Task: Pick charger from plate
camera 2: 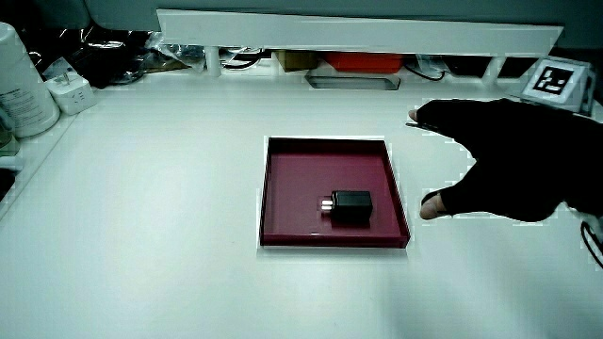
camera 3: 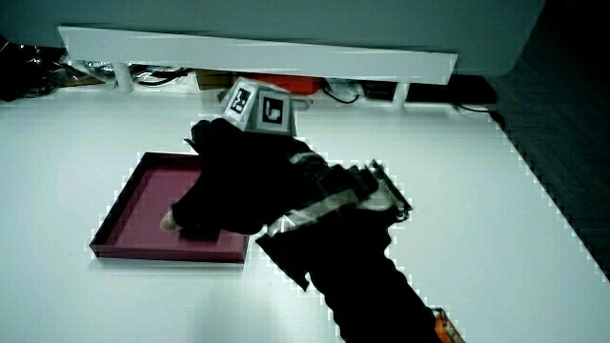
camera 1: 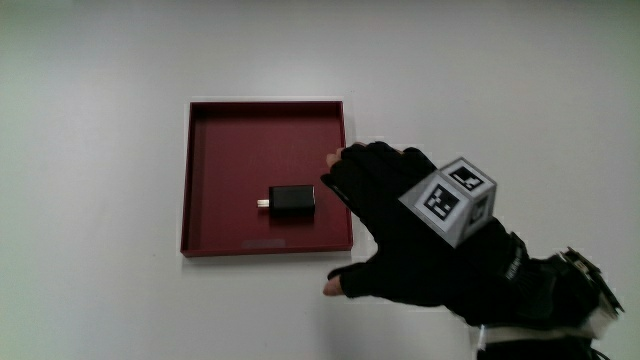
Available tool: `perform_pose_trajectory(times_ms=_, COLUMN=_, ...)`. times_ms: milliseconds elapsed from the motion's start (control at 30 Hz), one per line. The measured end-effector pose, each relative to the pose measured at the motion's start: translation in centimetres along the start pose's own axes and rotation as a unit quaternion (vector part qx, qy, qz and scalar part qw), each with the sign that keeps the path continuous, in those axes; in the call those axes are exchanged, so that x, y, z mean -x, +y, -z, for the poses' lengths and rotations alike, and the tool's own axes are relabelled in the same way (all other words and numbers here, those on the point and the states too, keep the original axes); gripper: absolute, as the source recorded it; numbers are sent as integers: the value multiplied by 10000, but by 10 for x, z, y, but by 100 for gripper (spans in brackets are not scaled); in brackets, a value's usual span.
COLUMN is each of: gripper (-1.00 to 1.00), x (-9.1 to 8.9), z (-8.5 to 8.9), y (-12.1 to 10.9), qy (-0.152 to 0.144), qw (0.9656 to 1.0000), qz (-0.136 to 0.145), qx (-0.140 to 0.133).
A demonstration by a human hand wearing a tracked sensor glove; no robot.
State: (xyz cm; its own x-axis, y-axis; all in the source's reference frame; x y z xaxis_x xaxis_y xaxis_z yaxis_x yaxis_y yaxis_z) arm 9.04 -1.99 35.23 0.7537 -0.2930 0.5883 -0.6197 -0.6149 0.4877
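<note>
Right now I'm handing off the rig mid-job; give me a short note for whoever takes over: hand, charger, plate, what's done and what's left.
Hand: beside the dark red square plate, at its edge, fingers spread, holding nothing.
Charger: black, lying flat inside the plate, apart from its walls, metal plug end pointing away from the hand. Also seen in a side view.
Done: the hand is at the plate's side.
Left: reach over the rim, grasp the charger, lift it out.
</note>
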Motion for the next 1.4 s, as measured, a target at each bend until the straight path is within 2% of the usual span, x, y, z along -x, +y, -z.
perform_pose_trajectory(times_ms=133, gripper=0, x=2, z=0, y=15, qy=62, qw=10000, qz=-6, qx=-16)
perform_pose_trajectory(times_ms=400, gripper=0, x=-8, z=17, y=50, qy=37, qw=9998, qz=150, qx=143)
perform_pose_trajectory(times_ms=533, gripper=0, x=-16, z=27, y=67, qy=92, qw=9992, qz=261, qx=295)
perform_pose_trajectory(times_ms=567, gripper=0, x=-17, z=28, y=70, qy=60, qw=9992, qz=319, qx=242)
perform_pose_trajectory(times_ms=800, gripper=0, x=-32, z=46, y=93, qy=210, qw=9977, qz=473, qx=436)
perform_pose_trajectory(times_ms=833, gripper=0, x=-36, z=49, y=97, qy=199, qw=9976, qz=537, qx=393)
perform_pose_trajectory(times_ms=1000, gripper=0, x=-42, z=64, y=110, qy=309, qw=9967, qz=552, qx=514)
perform_pose_trajectory(times_ms=1400, gripper=0, x=-61, z=98, y=134, qy=387, qw=9927, qz=851, qx=757)
